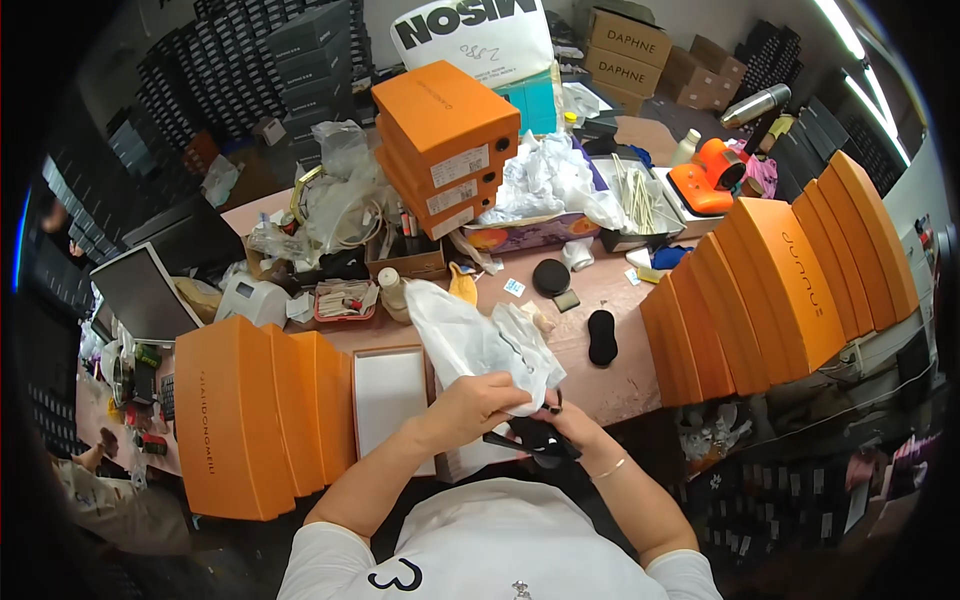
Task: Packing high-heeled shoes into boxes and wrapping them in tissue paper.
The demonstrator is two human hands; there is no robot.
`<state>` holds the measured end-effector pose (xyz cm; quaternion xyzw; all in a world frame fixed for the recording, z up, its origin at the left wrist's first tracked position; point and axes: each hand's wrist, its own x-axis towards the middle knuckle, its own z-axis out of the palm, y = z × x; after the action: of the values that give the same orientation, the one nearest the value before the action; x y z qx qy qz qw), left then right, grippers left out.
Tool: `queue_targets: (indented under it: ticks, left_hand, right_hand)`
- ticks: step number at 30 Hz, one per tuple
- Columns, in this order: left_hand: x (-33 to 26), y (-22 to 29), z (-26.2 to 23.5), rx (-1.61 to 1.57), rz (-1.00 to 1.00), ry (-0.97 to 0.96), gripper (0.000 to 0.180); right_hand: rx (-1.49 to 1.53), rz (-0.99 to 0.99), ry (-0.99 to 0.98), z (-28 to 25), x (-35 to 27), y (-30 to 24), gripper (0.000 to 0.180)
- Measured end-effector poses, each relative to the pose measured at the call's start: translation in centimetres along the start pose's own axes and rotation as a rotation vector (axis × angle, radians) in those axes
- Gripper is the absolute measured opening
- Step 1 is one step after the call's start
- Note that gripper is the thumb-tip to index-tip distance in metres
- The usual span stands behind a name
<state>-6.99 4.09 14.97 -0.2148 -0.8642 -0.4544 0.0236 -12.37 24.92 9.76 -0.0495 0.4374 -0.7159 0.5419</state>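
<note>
My left hand (pixel 472 405) is closed in a pinch on the lower edge of a thin white bag (pixel 455 325), which spreads crumpled across the table in front of me. My right hand (pixel 574 424) grips a black shoe with straps (pixel 540 438), close against the bag's edge. Part of the shoe is hidden by the hand and the bag. An open box (pixel 391 392) with a white inside lies just left of my left forearm. Near the right hand, a small black oval pad (pixel 602 338) rests on the pink table.
Orange boxes (pixel 225 425) stand in a row at the left, with another row of orange boxes (pixel 790 285) at the right. Farther back are stacked orange boxes (pixel 440 125), a carton of crumpled white paper (pixel 545 180), a white bottle (pixel 393 295) and a round black tin (pixel 550 277).
</note>
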Motion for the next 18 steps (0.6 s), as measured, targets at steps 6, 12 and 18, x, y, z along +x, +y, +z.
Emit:
queue_targets:
  ticks: [6, 12, 18]
  left_hand:
    - [-1.9, -4.7, -2.0, 0.221, -0.260, 0.319, 0.025]
    - [-0.3, -5.2, 2.3, -0.266, -0.290, 0.524, 0.027]
    - [0.6, -4.0, 2.3, -0.172, -0.258, 0.426, 0.028]
  right_hand:
    - [0.462, -0.080, -0.052, -2.5, -0.1, 4.3, 0.059]
    - [0.904, -0.013, -0.221, -2.8, -1.0, 5.9, 0.054]
    - [0.824, -0.048, -0.204, -3.5, -1.2, 6.6, 0.054]
